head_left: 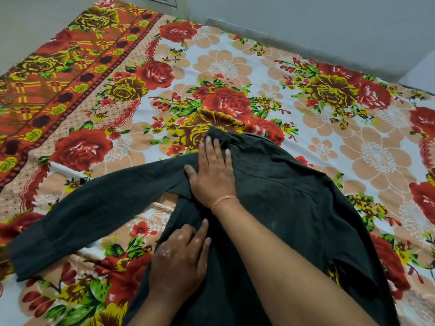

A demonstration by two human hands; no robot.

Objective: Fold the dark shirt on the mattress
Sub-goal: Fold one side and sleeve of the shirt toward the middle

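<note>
Home bedroom, floral-sheeted mattress (pixel 235 67), plain walls (pixel 306 15)

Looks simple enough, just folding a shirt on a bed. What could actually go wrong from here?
The long sleeve still sprawls out to the left, wrinkled; folded in like that, it would likely bunch up. The dark shirt itself shows creases beside the right hand, which a fold could lock in. Both the right hand and the left hand press flat rather than grip, so the cloth might slide on the flowered sheet and skew the fold.
</note>
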